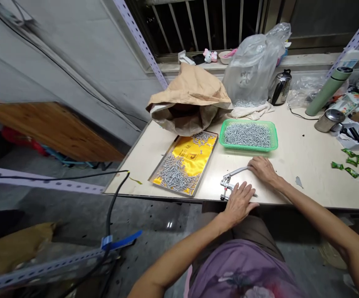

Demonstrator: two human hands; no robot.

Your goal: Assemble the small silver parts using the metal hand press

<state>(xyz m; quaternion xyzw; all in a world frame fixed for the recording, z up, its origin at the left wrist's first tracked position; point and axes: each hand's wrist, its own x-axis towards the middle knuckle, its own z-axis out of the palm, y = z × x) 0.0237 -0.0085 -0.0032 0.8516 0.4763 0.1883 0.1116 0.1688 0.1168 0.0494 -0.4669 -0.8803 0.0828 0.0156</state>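
Silver metal hand pliers (238, 170) lie near the table's front edge, their jaws pointing left and their handles spread apart. A small red part shows at the jaw end. My left hand (240, 202) rests over the lower handle with its fingers stretched out. At the end of the upper handle, my right hand (262, 169) has its fingers curled on the grip. Left of the pliers is a shallow tray (195, 159) with yellow lining, holding many small silver metal pieces in two heaps. Behind my right hand stands a green plastic basket (275, 137) full of similar pieces.
A brown paper bag (195, 89) lies open behind the tray. Farther back are a clear plastic bag (247, 70), a metal kettle (281, 87) and a green flask (328, 92). Green-wrapped sweets (351, 161) and a steel cup (330, 120) are on the right.
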